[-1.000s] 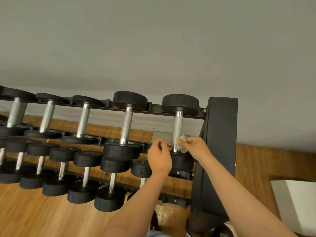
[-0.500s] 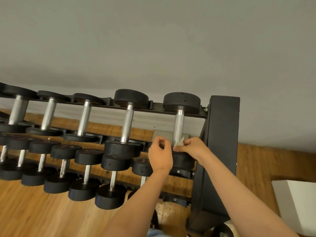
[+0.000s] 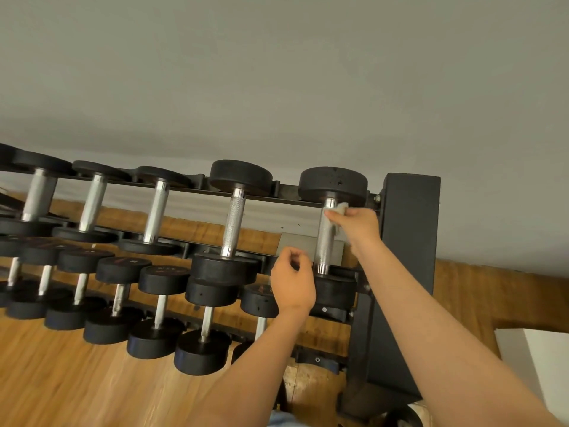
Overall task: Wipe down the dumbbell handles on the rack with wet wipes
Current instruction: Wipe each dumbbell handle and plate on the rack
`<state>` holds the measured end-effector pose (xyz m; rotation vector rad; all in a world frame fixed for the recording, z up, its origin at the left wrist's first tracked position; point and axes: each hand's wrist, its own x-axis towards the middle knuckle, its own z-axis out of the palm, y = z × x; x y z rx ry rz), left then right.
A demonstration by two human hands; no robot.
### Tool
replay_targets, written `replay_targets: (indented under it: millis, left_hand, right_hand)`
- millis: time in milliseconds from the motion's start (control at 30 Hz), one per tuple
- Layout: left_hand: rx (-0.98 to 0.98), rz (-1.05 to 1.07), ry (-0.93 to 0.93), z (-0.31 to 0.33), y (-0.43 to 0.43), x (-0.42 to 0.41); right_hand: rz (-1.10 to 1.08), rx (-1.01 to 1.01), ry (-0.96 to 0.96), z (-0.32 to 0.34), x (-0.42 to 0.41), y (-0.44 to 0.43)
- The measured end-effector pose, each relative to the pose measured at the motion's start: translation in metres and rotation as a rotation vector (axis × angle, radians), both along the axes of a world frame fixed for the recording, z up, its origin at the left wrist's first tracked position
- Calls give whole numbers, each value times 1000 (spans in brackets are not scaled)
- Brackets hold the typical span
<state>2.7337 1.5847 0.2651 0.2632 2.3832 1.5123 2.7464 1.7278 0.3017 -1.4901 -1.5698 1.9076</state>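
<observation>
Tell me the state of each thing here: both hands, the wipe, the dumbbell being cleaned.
Right hand: grips the wet wipe against the handle, at its far end.
Left hand: fingers curled, nothing visible in them, beside the handle's near end.
Wet wipe: crumpled, touching the handle.
Rightmost top-row dumbbell: seated on the rack.

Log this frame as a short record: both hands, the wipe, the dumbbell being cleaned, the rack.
dumbbell: rightmost on the top row of the rack
right hand: grips a wipe against the far end of the handle
left hand: fingers curled beside the handle's near end, nothing visible in it
other dumbbells: in rows to the left, untouched
</observation>
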Motion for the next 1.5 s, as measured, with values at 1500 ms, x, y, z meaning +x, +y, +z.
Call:
replay_targets:
  millis: [1500]
  left_hand:
    - [4,-29,-22,4,-2,-1]
  right_hand:
    - [76,74,-32,-7,-10,10]
